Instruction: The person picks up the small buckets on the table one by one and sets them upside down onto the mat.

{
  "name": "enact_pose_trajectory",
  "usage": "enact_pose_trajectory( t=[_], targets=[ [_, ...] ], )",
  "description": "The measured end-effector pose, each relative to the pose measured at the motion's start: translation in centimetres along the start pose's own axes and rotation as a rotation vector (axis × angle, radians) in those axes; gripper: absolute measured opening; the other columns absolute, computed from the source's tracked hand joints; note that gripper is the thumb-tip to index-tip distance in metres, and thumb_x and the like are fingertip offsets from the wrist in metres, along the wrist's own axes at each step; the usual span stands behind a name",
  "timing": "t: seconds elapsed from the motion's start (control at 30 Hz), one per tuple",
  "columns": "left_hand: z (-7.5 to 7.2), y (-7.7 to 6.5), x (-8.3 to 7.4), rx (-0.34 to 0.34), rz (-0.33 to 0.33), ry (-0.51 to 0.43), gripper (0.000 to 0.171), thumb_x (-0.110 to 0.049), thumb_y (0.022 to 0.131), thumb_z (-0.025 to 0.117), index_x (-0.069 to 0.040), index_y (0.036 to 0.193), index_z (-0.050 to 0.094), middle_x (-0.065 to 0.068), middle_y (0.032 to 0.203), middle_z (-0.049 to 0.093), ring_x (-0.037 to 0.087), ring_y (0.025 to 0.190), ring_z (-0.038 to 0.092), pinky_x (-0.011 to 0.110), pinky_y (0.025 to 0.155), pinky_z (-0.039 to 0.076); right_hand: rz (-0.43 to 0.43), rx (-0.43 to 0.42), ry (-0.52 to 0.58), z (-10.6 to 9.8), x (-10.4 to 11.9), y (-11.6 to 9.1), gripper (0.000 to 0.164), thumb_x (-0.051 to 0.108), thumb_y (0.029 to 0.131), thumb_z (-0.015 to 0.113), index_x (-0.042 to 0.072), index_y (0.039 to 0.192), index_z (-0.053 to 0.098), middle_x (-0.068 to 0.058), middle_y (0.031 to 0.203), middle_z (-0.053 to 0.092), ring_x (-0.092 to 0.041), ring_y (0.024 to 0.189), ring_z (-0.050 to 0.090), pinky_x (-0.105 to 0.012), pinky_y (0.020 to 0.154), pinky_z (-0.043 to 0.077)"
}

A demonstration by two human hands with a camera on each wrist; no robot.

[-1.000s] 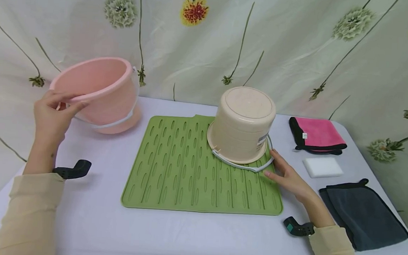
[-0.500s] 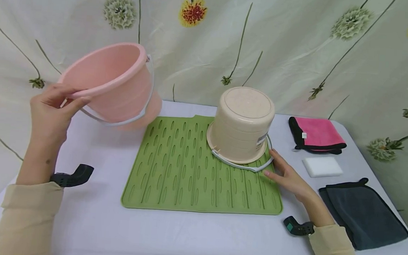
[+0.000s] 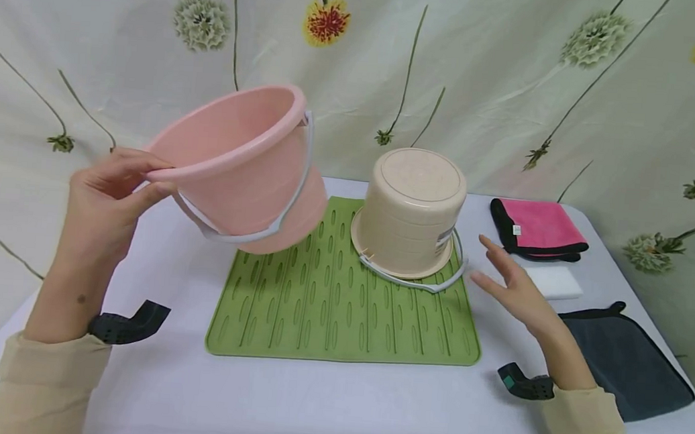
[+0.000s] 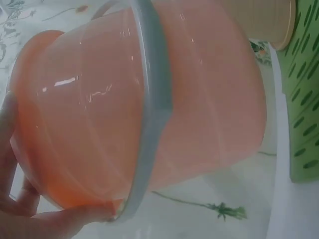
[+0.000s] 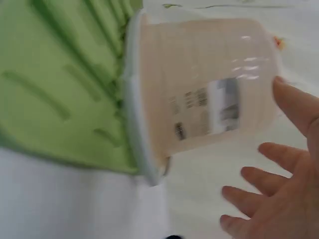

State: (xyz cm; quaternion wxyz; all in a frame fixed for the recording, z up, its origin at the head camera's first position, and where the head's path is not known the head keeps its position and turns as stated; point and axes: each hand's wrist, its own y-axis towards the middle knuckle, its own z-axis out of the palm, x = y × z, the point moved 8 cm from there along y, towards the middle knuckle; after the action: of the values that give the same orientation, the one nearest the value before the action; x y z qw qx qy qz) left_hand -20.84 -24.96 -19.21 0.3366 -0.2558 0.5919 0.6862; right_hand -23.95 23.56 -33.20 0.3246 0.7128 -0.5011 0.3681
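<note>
My left hand (image 3: 109, 204) pinches the rim of a pink bucket (image 3: 247, 183) between thumb and fingers, holding it tilted in the air over the left part of a green ribbed mat (image 3: 341, 311). The bucket's pale handle (image 4: 154, 74) hangs down along its outside. On the mat's back right a beige bucket (image 3: 414, 208) stands upside down, its grey handle (image 3: 433, 288) lying round its rim. To the right of that bucket, apart from it, my right hand (image 3: 520, 293) hovers with fingers spread. A printed label (image 5: 224, 107) shows on the beige bucket in the right wrist view.
On the right of the white-covered table (image 3: 334, 404) lie a folded pink cloth (image 3: 543, 227), a white sponge block (image 3: 557, 282) and a dark grey cloth (image 3: 628, 358). A flower-printed curtain (image 3: 502, 86) hangs behind the table.
The pink bucket has risen off the table and moved right, over the mat, in my left hand. My right hand has left the beige bucket's handle and moved a little right.
</note>
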Motion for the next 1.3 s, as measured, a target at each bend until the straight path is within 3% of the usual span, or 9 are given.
enact_pose_trajectory(
  t=[0.13, 0.23, 0.5, 0.67, 0.87, 0.97, 1.07, 1.17, 1.3],
  targets=[
    [1.6, -0.7, 0.1, 0.086, -0.042, -0.027, 0.021, 0.022, 0.080, 0.058, 0.019, 0.100, 0.062, 0.015, 0.096, 0.059, 0.026, 0.102, 0.047, 0.026, 0.083, 0.047, -0.238, -0.116, 0.023, -1.1, 4.5, -0.6, 0.068, 0.001, 0.091, 0.059, 0.009, 0.149, 0.024, -0.012, 0.151, 0.021, -0.028, 0.138, 0.016, -0.049, 0.107, 0.017],
    [2.9, -1.1, 0.3, 0.162, -0.052, -0.034, 0.018, 0.018, 0.080, 0.061, 0.018, 0.098, 0.063, 0.014, 0.097, 0.060, 0.026, 0.100, 0.047, 0.027, 0.081, 0.047, -0.411, -0.115, 0.063, -0.4, 8.1, -1.1, 0.068, -0.001, 0.089, 0.061, 0.008, 0.148, 0.027, -0.010, 0.151, 0.025, -0.024, 0.138, 0.017, -0.036, 0.110, 0.015],
    [6.0, -1.9, 0.9, 0.389, -0.068, -0.130, 0.017, 0.013, 0.080, 0.066, 0.015, 0.096, 0.065, 0.014, 0.098, 0.059, 0.026, 0.097, 0.048, 0.026, 0.078, 0.049, -0.685, 0.013, 0.104, 3.5, 15.4, -0.1, 0.088, 0.052, 0.082, 0.063, 0.011, 0.149, 0.023, -0.008, 0.154, 0.015, -0.027, 0.139, 0.007, -0.047, 0.109, 0.011],
    [6.7, -2.2, 1.2, 0.444, -0.088, -0.073, 0.017, 0.005, 0.079, 0.071, 0.009, 0.095, 0.068, 0.011, 0.097, 0.060, 0.025, 0.096, 0.048, 0.025, 0.074, 0.050, -0.781, 0.044, 0.048, 5.1, 18.2, 1.0, 0.086, 0.060, 0.078, 0.062, 0.025, 0.149, 0.027, -0.006, 0.155, 0.013, -0.028, 0.139, 0.007, -0.053, 0.107, 0.013],
    [7.3, -2.4, 1.2, 0.531, -0.071, -0.141, 0.016, 0.007, 0.079, 0.070, 0.010, 0.095, 0.066, 0.014, 0.099, 0.059, 0.025, 0.096, 0.048, 0.024, 0.074, 0.049, -0.807, 0.106, 0.057, 6.4, 19.3, 2.0, 0.080, 0.061, 0.076, 0.061, 0.034, 0.145, 0.034, -0.007, 0.155, 0.011, -0.028, 0.140, 0.003, -0.053, 0.107, 0.009],
    [7.4, -2.5, 1.3, 0.554, -0.067, -0.157, 0.016, 0.006, 0.079, 0.071, 0.009, 0.095, 0.066, 0.014, 0.099, 0.058, 0.025, 0.096, 0.048, 0.024, 0.073, 0.048, -0.817, 0.141, 0.099, 6.7, 19.5, 2.0, 0.068, 0.058, 0.074, 0.065, 0.031, 0.134, 0.051, -0.010, 0.152, 0.022, -0.028, 0.140, 0.001, -0.051, 0.108, 0.007],
    [7.4, -2.3, 1.5, 0.563, -0.063, -0.163, 0.017, 0.002, 0.080, 0.072, 0.009, 0.094, 0.066, 0.014, 0.099, 0.057, 0.025, 0.096, 0.048, 0.024, 0.073, 0.047, -0.843, 0.199, 0.162, 7.1, 19.9, 1.9, 0.047, 0.053, 0.073, 0.070, 0.023, 0.108, 0.065, -0.014, 0.140, 0.042, -0.031, 0.139, 0.002, -0.049, 0.109, 0.006],
    [7.3, -2.2, 1.8, 0.587, -0.066, -0.179, 0.018, 0.000, 0.080, 0.072, 0.009, 0.096, 0.066, 0.015, 0.100, 0.057, 0.025, 0.096, 0.048, 0.025, 0.072, 0.047, -0.870, 0.237, 0.211, 7.5, 20.2, 1.6, 0.040, 0.050, 0.072, 0.072, 0.015, 0.090, 0.062, -0.016, 0.123, 0.057, -0.033, 0.138, 0.008, -0.048, 0.109, 0.007],
    [7.3, -2.1, 2.4, 0.626, -0.082, -0.196, 0.019, 0.000, 0.082, 0.069, 0.009, 0.099, 0.066, 0.015, 0.102, 0.056, 0.026, 0.097, 0.047, 0.026, 0.074, 0.047, -0.883, 0.222, 0.236, 7.8, 20.3, 1.6, 0.040, 0.048, 0.072, 0.074, 0.012, 0.085, 0.062, -0.013, 0.111, 0.063, -0.034, 0.137, 0.017, -0.048, 0.109, 0.008]
  ],
)
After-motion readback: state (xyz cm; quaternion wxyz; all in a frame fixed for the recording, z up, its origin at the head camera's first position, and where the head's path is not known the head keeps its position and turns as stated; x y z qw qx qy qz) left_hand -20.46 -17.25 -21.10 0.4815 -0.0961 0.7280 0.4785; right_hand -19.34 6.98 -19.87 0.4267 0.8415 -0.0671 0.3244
